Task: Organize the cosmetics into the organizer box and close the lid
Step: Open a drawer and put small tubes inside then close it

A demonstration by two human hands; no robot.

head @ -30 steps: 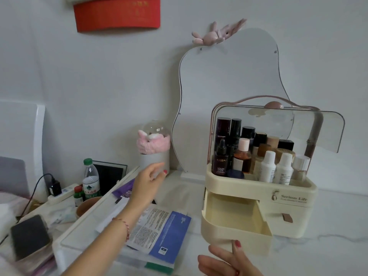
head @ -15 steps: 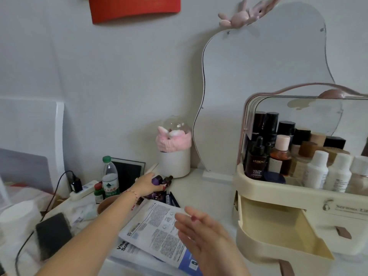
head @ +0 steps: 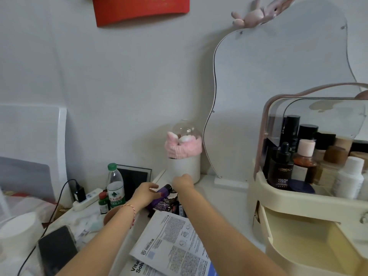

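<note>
Cosmetics (head: 165, 200), a small heap of dark and purple tubes, lie on the white surface (head: 217, 198) directly under both hands. Far left of the fingers: a white chair back (head: 39, 136) against the grey wall, a white tub (head: 19, 229) and a black phone (head: 56, 249) near the surface's edge. Nearer, a power strip (head: 87, 199) with black plug and cable, a green-capped water bottle (head: 115, 187), a small red-capped bottle (head: 103, 202), a dark frame (head: 134, 179) behind them. Left hand (head: 144, 194), red string at the wrist, has its fingers curled onto a purple tube (head: 162, 195); a closed grip cannot be confirmed. Right hand (head: 183, 182) is just right of it, fingers bent downward into the heap; whether they pinch anything is hidden. Below the fingers: printed leaflets (head: 175, 242). Just behind the fingers: a white cup (head: 184, 167) with pink plush and a clear dome. Right of that, a wavy mirror (head: 278, 86) leans on the wall. Far right: cream organizer box (head: 278, 198), clear lid (head: 318, 116) raised, bottles standing in the top tray, drawer (head: 306, 244) pulled out. A red hanging (head: 141, 9) on the wall above.
</note>
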